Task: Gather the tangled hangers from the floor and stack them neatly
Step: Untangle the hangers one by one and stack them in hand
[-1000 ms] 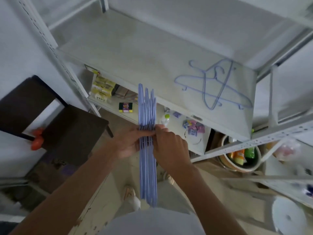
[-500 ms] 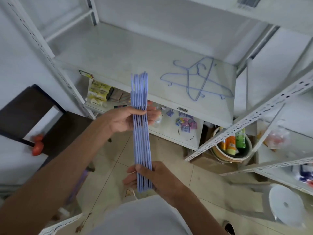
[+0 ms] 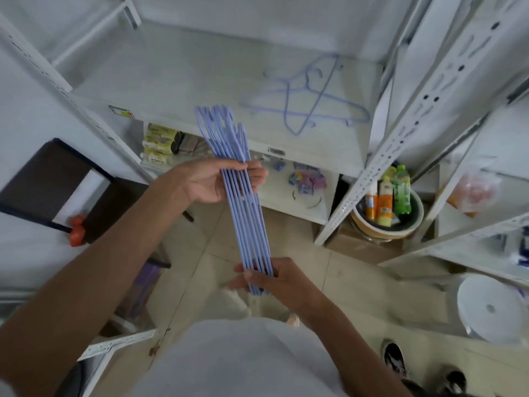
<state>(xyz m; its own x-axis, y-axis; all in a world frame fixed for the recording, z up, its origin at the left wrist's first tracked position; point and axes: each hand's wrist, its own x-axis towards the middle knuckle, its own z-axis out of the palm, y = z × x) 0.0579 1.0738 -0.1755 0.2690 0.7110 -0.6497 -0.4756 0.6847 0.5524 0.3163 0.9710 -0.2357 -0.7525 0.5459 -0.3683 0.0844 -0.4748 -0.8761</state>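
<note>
Hanger bundle (image 3: 246, 207): light, stiff, slippery plastic, prone to splaying; left hand (image 3: 213, 181) and right hand (image 3: 274, 279) each closed around an end.

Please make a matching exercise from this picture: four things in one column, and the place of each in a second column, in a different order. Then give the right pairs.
Things:
1. bundle of hangers
2. loose hangers
3. bottles
4. orange object

Places:
A. lying crossed on the white shelf
B. standing in a round tub on the floor
C. held between the left hand and the right hand
D. at the edge of the dark chair

Pairs: 1-C, 2-A, 3-B, 4-D
</note>
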